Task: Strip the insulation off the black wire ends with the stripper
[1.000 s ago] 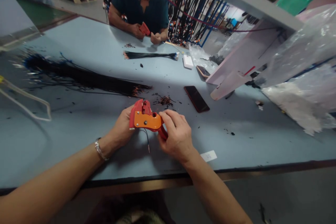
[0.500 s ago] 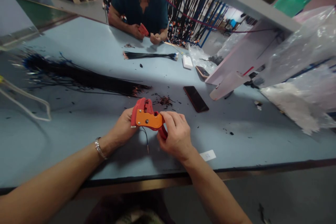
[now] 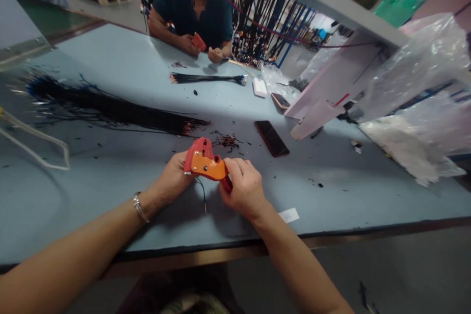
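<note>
R hand (image 3: pixel 243 184) was curled round the tool (image 3: pixel 208 163), smooth orange w/ red; L hand (image 3: pixel 174 176) sat at its 9 o'clock, grip hidden, couldn't tell. At 6 hung a thin, bent wire (image 3: pixel 204 199); prob. risk: crooked feed nicking it. Black, strandy bundle (image 3: pixel 136 112) lay at 10, scraps (image 3: pixel 228 141) at 1, flat glossy phone (image 3: pixel 272 138) at 2.

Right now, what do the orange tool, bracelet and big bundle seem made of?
Orange tool: smooth, even colour; painted metal or plastic, unclear which. Bracelet: likely polished metal, by its silvery glints. Big bundle: probably plastic-coated copper wire, black, coppery at one end.
</note>
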{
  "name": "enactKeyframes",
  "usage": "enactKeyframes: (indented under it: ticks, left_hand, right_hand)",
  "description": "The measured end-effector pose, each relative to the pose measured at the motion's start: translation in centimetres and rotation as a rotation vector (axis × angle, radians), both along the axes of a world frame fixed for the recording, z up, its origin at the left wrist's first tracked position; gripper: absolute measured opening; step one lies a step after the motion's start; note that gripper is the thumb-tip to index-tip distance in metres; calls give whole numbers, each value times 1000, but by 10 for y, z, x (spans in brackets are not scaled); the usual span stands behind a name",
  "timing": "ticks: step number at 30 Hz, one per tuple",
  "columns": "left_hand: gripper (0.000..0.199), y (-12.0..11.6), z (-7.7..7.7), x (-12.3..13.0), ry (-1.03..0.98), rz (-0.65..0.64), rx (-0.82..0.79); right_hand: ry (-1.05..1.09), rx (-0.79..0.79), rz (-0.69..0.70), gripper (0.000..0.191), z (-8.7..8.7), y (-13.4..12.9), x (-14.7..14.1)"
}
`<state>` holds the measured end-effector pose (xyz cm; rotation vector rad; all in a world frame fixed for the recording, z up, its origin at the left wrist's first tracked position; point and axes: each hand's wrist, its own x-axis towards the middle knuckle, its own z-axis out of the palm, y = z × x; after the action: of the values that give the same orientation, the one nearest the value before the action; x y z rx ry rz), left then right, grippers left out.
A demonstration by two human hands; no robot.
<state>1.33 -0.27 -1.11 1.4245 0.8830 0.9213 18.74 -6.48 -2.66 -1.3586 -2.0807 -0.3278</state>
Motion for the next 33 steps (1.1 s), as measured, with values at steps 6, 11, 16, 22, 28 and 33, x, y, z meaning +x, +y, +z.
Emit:
enactKeyframes:
  ticks: [6,11,16,22,28,33]
  left_hand:
    - [23,1,-8,2,-45,6,-51]
    - [23,2,-12,3,-120,-38,-95]
    - [16,2,-8,5,-134,-31,-110]
    - [21,2,-14,6,-167,-35,-155]
    - [30,3,-16,6,-192,-79,-208]
    - [34,3,-11,6,-181,-81,-214]
  right_hand:
    - [-6,11,-22,22,-3,2,-1]
    - [-12,19,-23,22,-5,4,-1]
    - [-33,-9,-50,22,-7,5,0]
    - [-47,-45,-94,21,-12,6,0]
    - [-38,-77,-118,19,-14,7,0]
    - [72,-127,-119,19,-12,8,1]
